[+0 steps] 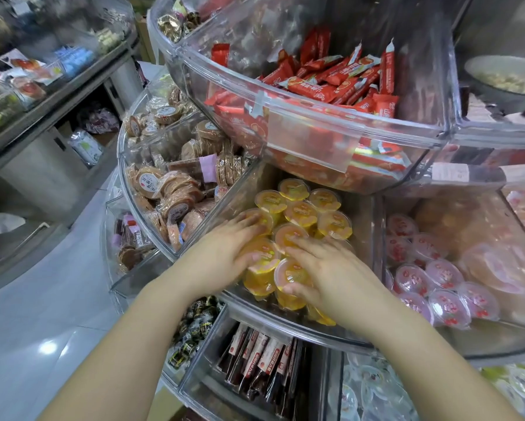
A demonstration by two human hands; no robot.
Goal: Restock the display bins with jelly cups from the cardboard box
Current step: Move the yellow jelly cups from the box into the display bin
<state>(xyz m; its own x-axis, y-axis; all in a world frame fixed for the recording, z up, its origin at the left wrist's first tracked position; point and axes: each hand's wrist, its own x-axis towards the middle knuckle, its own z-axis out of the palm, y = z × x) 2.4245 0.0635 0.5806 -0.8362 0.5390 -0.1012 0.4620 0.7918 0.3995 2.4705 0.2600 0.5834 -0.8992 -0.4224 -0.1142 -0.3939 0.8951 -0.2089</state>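
Jelly cups under left hand, right hand.

Orange jelly cups fill the clear display bin on the middle tier, packed lids-up beyond the fingertips of both hands. Several nearer ones lie tipped under the palms, one seemingly on its side between the hands. Pink jelly cups sit in the next compartment, right of the right hand.

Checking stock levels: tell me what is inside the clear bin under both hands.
The clear plastic bin holds orange jelly cups, piled several deep. The left hand and right hand cover the front cups; the bin floor is hidden.
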